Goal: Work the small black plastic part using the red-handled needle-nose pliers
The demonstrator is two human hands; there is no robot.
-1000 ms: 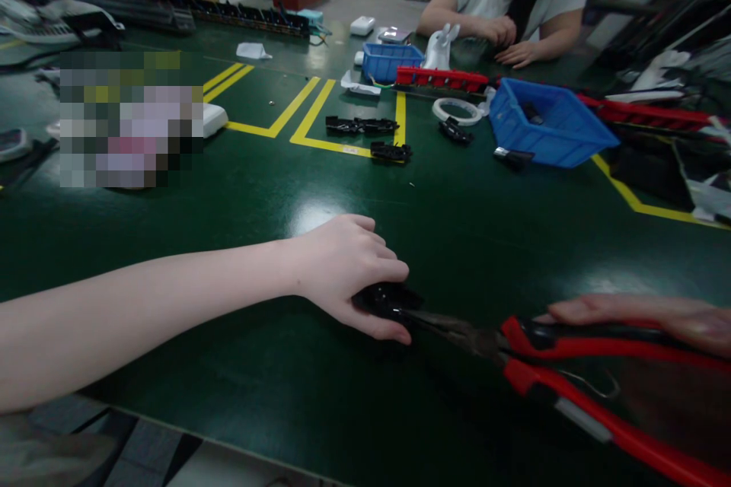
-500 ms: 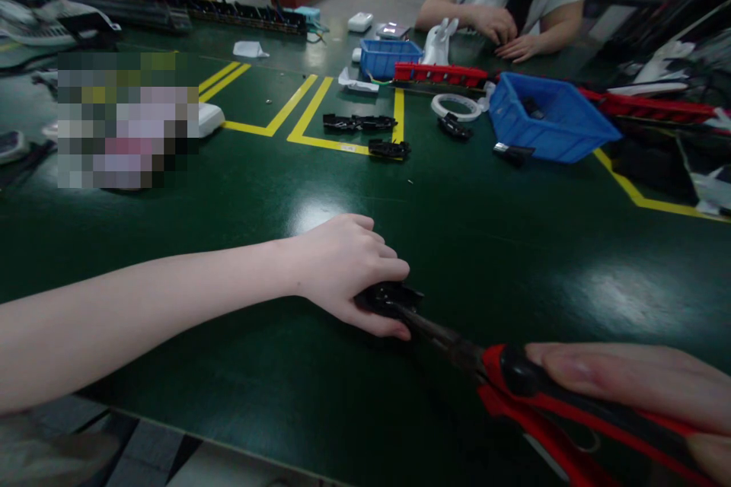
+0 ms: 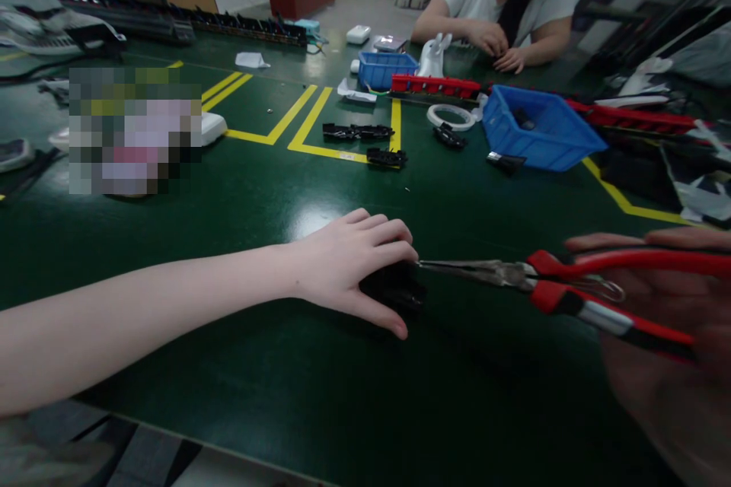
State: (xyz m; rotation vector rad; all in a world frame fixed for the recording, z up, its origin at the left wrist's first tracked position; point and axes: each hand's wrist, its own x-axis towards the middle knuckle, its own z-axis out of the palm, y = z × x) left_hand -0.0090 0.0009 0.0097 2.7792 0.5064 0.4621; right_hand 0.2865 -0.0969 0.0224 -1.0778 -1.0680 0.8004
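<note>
My left hand is laid over a small black plastic part on the table, fingers curled across its far side and thumb along the near side. Much of the part is hidden beneath the palm. In my right hand are long-nose pliers with red and black handles, the hand turned so that the palm side shows. Their narrow jaws point left, and the tips end right by my left fingertips; whether they pinch something tiny there I cannot tell.
Several similar black parts lie on the green table near yellow tape lines. Beyond are a roll of white tape, a blue bin, a smaller blue bin and a red strip. Another person's hands rest across the table.
The pliers' tips have left the black part's top and swung up to beside my left fingertips. My right hand has rolled over, showing its palm side. My left fingers have spread slightly.
</note>
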